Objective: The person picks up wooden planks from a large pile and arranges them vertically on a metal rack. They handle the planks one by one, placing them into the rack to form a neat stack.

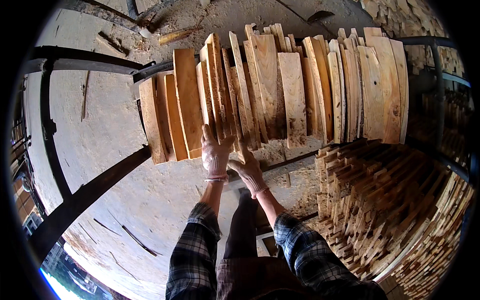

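Left hand [216,154] spans the uneven near edge of a row of boards [265,75], its grip impossible to tell; right hand [249,171], just beside it, is open, fingers stretched toward that edge; the row extends ahead and rightward of both. Pale floor [125,185] widens leftward to a dark metal bar [97,182]; stacked wood [370,200] bounds their right.

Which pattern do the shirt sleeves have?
Plaid: the sleeves are dark with pale crossing lines, best seen in the head view.
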